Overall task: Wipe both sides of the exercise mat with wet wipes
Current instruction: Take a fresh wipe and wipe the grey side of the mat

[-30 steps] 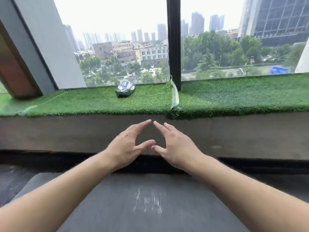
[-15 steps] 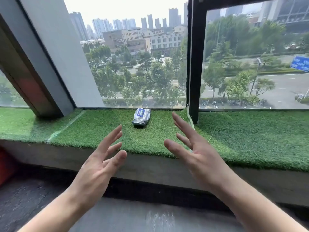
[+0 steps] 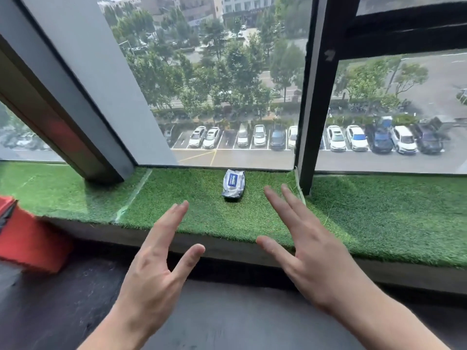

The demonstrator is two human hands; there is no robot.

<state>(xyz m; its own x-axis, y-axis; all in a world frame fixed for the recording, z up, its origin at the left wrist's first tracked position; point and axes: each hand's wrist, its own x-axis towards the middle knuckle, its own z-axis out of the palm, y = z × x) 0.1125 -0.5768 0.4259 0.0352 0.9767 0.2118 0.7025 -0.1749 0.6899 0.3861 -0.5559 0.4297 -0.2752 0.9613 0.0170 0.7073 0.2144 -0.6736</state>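
- Exercise mat (image 3: 227, 324): dark, flat on the floor beneath my forearms.
- Left hand (image 3: 154, 269), right hand (image 3: 310, 258): each grip spread, holding nothing.
- Wet wipes pack (image 3: 233, 183): on the grass-covered sill (image 3: 379, 218), beyond my fingertips, near the glass.

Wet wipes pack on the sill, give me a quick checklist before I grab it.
1. Wet wipes pack in plain view on the green turf sill: ok.
2. Left hand free, fingers straight: ok.
3. Right hand free, fingers straight: ok.
4. Nothing lying between hands and pack: ok.
5. Pack's flap sealed or open: cannot tell.
6. Wipes left inside: cannot tell.
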